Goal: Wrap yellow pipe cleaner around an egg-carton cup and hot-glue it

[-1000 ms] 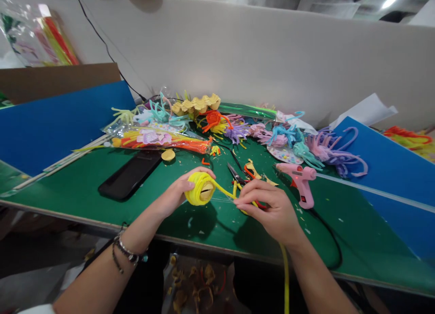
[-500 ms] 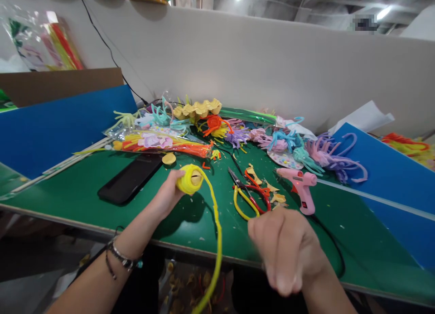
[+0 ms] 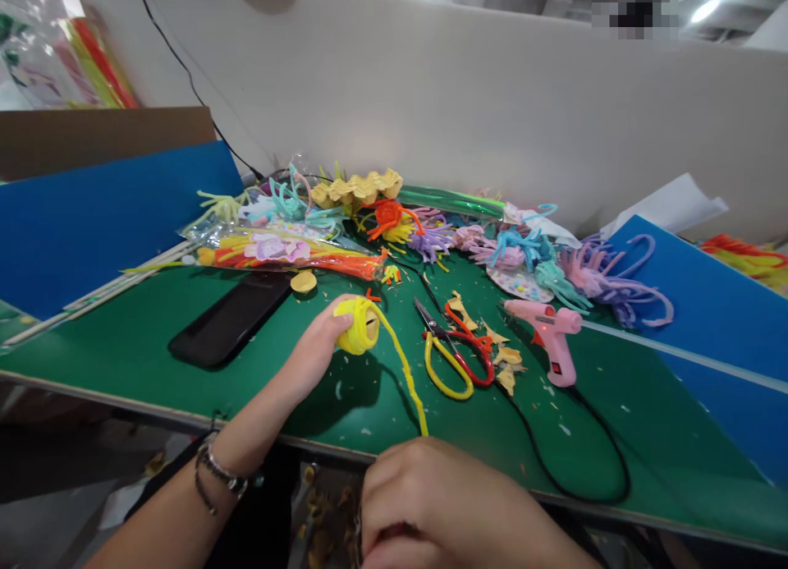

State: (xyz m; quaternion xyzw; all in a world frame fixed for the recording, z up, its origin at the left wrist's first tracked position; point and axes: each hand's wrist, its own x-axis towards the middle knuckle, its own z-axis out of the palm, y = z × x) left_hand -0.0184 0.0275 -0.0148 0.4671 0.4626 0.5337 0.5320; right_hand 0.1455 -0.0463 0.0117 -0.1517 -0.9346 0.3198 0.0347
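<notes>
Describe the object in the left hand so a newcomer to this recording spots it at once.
On the near half of the green table, look left of the scissors. There the left hand holds a rounded yellow-wrapped piece. Unlike the loose bundles behind, it is tightly wound, with a tan, dark-slitted end and one yellow strand running toward the right hand.

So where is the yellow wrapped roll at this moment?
In the head view, the yellow wrapped roll is in the left hand, just left of centre over the green table, between the black phone and the scissors.
</notes>
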